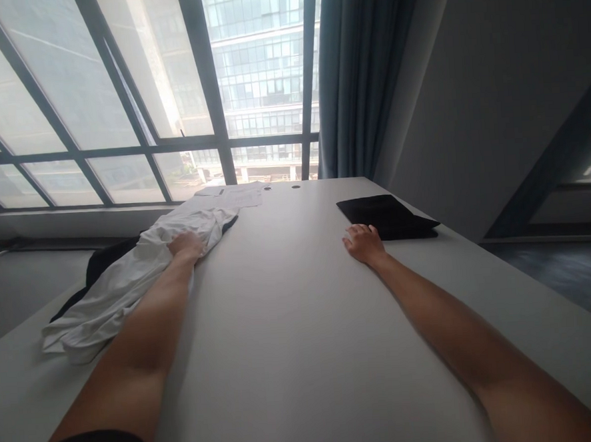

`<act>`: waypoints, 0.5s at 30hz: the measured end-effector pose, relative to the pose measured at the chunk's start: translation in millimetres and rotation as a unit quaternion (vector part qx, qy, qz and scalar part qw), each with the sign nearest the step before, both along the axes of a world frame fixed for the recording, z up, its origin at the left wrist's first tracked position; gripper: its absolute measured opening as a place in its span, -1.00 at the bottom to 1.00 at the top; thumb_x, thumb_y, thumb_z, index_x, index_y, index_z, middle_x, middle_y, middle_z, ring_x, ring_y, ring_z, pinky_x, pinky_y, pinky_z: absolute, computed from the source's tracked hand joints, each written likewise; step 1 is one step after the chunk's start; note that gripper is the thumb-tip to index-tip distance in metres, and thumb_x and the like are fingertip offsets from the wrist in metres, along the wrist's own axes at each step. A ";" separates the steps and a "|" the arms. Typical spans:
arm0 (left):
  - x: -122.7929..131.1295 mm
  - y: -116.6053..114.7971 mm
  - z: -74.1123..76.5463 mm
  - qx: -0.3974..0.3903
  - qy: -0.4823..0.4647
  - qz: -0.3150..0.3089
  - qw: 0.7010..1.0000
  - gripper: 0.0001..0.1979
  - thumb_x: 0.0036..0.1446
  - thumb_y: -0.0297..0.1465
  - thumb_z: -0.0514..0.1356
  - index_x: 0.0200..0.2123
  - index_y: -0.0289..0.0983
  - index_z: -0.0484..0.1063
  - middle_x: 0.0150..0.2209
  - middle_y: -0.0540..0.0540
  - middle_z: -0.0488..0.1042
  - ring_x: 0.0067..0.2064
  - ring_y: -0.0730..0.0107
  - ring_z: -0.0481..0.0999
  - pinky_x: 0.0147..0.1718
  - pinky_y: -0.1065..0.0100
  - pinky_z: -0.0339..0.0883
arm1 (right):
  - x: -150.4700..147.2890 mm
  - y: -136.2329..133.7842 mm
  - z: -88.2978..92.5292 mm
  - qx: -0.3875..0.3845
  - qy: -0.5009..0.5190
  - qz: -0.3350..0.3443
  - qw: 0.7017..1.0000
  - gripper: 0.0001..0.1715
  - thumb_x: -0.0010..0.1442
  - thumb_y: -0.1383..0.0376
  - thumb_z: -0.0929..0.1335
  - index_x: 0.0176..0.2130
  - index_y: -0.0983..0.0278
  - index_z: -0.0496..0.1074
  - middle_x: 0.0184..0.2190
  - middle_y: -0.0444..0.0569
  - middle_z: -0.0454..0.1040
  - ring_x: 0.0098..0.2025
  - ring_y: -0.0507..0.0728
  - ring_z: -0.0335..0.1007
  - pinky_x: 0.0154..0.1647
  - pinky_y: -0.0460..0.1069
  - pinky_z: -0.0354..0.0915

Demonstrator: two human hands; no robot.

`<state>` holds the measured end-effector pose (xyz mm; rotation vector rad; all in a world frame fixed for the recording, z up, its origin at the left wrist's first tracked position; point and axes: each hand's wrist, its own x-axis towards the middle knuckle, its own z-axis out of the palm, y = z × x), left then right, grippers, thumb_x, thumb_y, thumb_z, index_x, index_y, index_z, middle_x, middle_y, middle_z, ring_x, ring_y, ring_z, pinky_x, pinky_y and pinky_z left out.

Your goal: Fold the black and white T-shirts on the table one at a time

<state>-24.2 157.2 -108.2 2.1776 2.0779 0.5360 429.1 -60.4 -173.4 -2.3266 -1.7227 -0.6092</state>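
Observation:
My left hand point(185, 245) is on a crumpled white garment point(119, 292) at the left side of the table, its fingers sunk into the fabric and closed on it. Dark cloth point(105, 258) shows beneath and behind the white one. On the right, a black piece of folded cloth point(388, 216) lies flat, with its near right corner slightly raised. My right hand point(365, 243) rests at its near left edge, palm down, fingers a little bent and apart on the tabletop, holding nothing that I can see.
The white table point(284, 355) stretches away towards a large window point(262, 83). Sheets of paper point(238, 196) lie at its far left end, near two round dark holes in the top. A blue-grey curtain point(361, 77) hangs behind the far right, beside a grey wall point(479, 116).

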 end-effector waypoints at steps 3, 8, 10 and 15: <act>14.6 -2.1 12.8 0.065 0.017 0.028 0.997 -0.63 0.16 -0.38 0.16 -0.01 -0.46 0.47 0.05 -0.54 0.45 0.10 -0.32 0.43 -0.04 -0.07 0.33 | 0.7 -0.9 2.3 -0.003 0.006 0.002 1.000 -0.50 0.36 0.17 0.18 0.14 0.34 0.40 0.19 0.19 0.39 0.22 0.29 0.21 0.29 0.20 -0.03; 47.4 -5.8 53.2 0.127 0.026 0.008 0.992 -0.62 0.28 -0.39 0.03 0.06 -0.45 0.42 0.06 -0.46 0.44 0.03 -0.17 0.51 -0.05 0.03 0.37 | -1.0 -1.8 3.7 -0.013 0.008 0.003 1.000 -0.51 0.34 0.19 0.20 0.14 0.35 0.41 0.16 0.19 0.42 0.18 0.28 0.24 0.25 0.16 0.00; 56.2 -6.7 67.5 0.130 0.060 -0.009 0.990 -0.63 0.31 -0.40 0.02 0.08 -0.45 0.39 0.07 -0.44 0.43 0.04 -0.13 0.50 -0.02 0.03 0.36 | -0.4 -2.0 3.8 -0.020 0.012 0.003 1.000 -0.52 0.34 0.19 0.20 0.12 0.34 0.42 0.15 0.19 0.43 0.17 0.28 0.25 0.23 0.14 0.02; 56.2 -5.3 63.9 -0.021 0.122 -0.046 0.991 -0.62 0.15 -0.21 0.30 -0.27 -0.50 0.47 -0.27 -0.33 0.52 -0.04 -0.16 0.49 -0.04 -0.04 0.36 | 1.4 -0.8 4.0 -0.035 0.025 0.002 0.999 -0.53 0.36 0.18 0.19 0.09 0.34 0.45 0.13 0.21 0.44 0.14 0.29 0.27 0.17 0.14 0.08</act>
